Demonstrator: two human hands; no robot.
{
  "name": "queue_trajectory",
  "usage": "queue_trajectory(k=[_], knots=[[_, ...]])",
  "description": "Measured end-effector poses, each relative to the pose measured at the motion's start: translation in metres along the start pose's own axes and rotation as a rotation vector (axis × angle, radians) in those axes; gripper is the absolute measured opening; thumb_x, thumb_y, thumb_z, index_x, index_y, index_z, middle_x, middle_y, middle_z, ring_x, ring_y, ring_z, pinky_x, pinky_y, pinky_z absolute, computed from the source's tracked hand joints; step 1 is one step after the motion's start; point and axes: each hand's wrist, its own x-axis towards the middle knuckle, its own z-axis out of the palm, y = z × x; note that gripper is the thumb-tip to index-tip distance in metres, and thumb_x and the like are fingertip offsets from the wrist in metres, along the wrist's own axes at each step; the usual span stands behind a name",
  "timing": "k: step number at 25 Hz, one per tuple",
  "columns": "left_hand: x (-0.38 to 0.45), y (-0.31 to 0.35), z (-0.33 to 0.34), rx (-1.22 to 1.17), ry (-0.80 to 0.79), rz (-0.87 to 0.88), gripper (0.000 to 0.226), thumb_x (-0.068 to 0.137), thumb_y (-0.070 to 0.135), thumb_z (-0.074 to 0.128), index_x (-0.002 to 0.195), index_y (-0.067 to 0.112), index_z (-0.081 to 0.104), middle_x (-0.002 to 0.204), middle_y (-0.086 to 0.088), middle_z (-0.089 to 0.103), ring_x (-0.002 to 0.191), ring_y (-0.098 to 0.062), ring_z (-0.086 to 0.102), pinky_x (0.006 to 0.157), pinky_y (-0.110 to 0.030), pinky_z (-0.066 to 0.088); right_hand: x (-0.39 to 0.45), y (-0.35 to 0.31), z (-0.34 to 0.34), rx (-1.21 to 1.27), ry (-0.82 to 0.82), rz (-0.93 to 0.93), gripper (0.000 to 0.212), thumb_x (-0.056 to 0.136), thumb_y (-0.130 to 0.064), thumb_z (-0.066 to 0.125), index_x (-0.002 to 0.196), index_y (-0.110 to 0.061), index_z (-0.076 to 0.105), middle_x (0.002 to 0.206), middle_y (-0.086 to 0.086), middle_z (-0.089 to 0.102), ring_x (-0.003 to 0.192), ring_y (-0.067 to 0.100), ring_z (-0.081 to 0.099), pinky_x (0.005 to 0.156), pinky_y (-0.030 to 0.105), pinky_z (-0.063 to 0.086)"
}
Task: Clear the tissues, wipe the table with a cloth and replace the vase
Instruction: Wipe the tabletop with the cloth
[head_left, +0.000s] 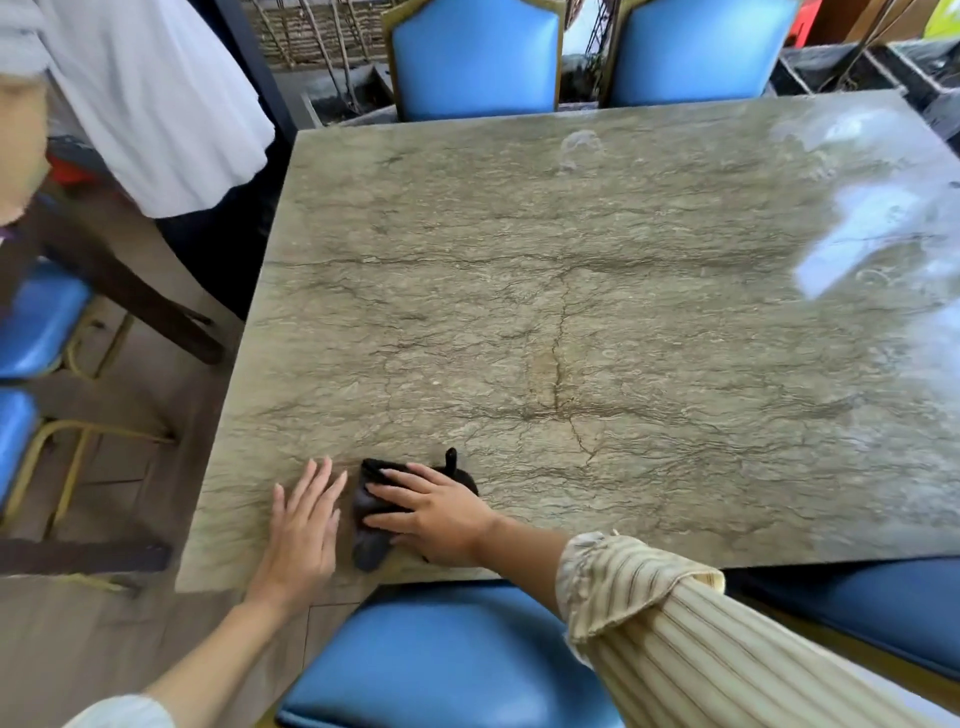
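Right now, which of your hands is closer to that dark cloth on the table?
Right. The right hand lies flat on top of the dark cloth; the left hand rests on the table just beside it.

Dark cloth (370, 525), nearly black, lies bunched up flat on the worktop (597, 322) near its near-left corner, a little loop sticking up at its far side. Worktop's greenish veined marble, glossy far right.

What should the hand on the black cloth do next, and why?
Probably slide the cloth away across the table. The right hand presses it flat at the near left corner, the left hand rests bare beside it, and most of the tabletop stretches beyond. No tissues or vase show.
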Motion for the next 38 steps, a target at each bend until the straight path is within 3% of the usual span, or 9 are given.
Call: queue_trajectory(k=[3, 8, 16, 18, 21, 23, 27, 30, 38], knots=[[0.001, 0.000, -0.002, -0.024, 0.025, -0.013, 0.053, 0.095, 0.028, 0.020, 0.142, 0.014, 0.040, 0.155, -0.003, 0.028, 0.147, -0.014, 0.013, 0.116, -0.057, 0.011, 0.009, -0.004, 0.004, 0.006, 0.012, 0.016, 0.036, 0.095, -0.036, 0.050, 0.129, -0.028, 0.058, 0.147, 0.004, 0.044, 0.141, 0.026, 0.031, 0.118, 0.041, 0.016], [0.008, 0.005, -0.002, 0.023, -0.045, 0.140, 0.057, 0.096, 0.045, 0.029, 0.144, 0.015, 0.037, 0.157, -0.002, 0.024, 0.148, -0.015, 0.010, 0.119, -0.049, 0.001, -0.101, 0.037, -0.038, -0.025, 0.021, 0.023, 0.036, 0.099, -0.040, 0.045, 0.132, -0.029, 0.055, 0.149, -0.001, 0.041, 0.144, 0.020, 0.026, 0.118, 0.039, 0.021], [0.060, 0.081, -0.003, 0.032, -0.211, 0.508, 0.060, 0.098, 0.052, 0.029, 0.150, 0.023, 0.019, 0.160, 0.004, 0.007, 0.148, -0.009, -0.004, 0.119, -0.045, -0.001, -0.233, 0.080, -0.075, -0.140, 0.475, 1.255, 0.052, 0.091, -0.049, 0.034, 0.128, -0.023, 0.060, 0.144, 0.008, 0.048, 0.132, 0.036, 0.042, 0.110, 0.050, 0.033], [0.072, 0.102, 0.001, -0.009, -0.247, 0.520, 0.063, 0.098, 0.054, 0.027, 0.151, 0.025, 0.011, 0.160, 0.006, -0.002, 0.147, -0.007, -0.011, 0.119, -0.044, -0.004, -0.213, 0.062, -0.066, -0.190, 0.451, 1.185, 0.049, 0.093, -0.048, 0.034, 0.129, -0.025, 0.058, 0.144, 0.011, 0.047, 0.132, 0.037, 0.041, 0.109, 0.049, 0.033], [0.084, 0.129, 0.012, 0.000, -0.276, 0.543, 0.065, 0.097, 0.055, 0.026, 0.151, 0.025, 0.009, 0.160, 0.007, -0.006, 0.146, -0.006, -0.014, 0.120, -0.045, -0.005, -0.207, 0.049, -0.054, -0.207, 0.223, 0.662, 0.039, 0.096, -0.041, 0.044, 0.131, -0.029, 0.055, 0.146, 0.005, 0.045, 0.138, 0.029, 0.036, 0.114, 0.044, 0.029], [0.086, 0.146, 0.021, 0.003, -0.263, 0.532, 0.067, 0.095, 0.056, 0.028, 0.152, 0.025, 0.011, 0.160, 0.006, -0.006, 0.146, -0.008, -0.014, 0.120, -0.046, -0.004, -0.220, 0.063, -0.062, -0.160, 0.128, 0.548, 0.039, 0.097, -0.040, 0.048, 0.133, -0.029, 0.053, 0.148, 0.002, 0.043, 0.141, 0.024, 0.032, 0.116, 0.039, 0.024], [0.086, 0.184, 0.035, 0.003, -0.304, 0.483, 0.073, 0.091, 0.063, 0.023, 0.152, 0.027, 0.002, 0.159, 0.004, -0.015, 0.146, -0.012, -0.017, 0.119, -0.047, -0.008, -0.264, 0.113, -0.093, -0.133, 0.238, 0.954, 0.044, 0.093, -0.041, 0.042, 0.131, -0.023, 0.056, 0.143, 0.009, 0.048, 0.133, 0.032, 0.043, 0.109, 0.050, 0.036], [0.090, 0.220, 0.037, -0.021, -0.295, 0.455, 0.077, 0.087, 0.068, 0.019, 0.151, 0.030, -0.001, 0.158, 0.006, -0.019, 0.145, -0.010, -0.018, 0.120, -0.046, -0.008, -0.311, 0.145, -0.116, -0.126, 0.314, 1.251, 0.044, 0.098, -0.038, 0.043, 0.140, -0.024, 0.046, 0.152, 0.007, 0.035, 0.142, 0.030, 0.027, 0.116, 0.044, 0.020], [0.117, 0.344, 0.052, -0.095, -0.184, 0.249, 0.079, 0.087, 0.066, 0.029, 0.151, 0.031, 0.000, 0.158, 0.005, -0.018, 0.146, -0.012, -0.014, 0.120, -0.048, -0.001, -0.412, 0.221, -0.172, -0.130, 0.257, 1.261, 0.047, 0.100, -0.034, 0.043, 0.145, -0.025, 0.036, 0.157, 0.006, 0.024, 0.146, 0.026, 0.014, 0.117, 0.039, 0.008]])
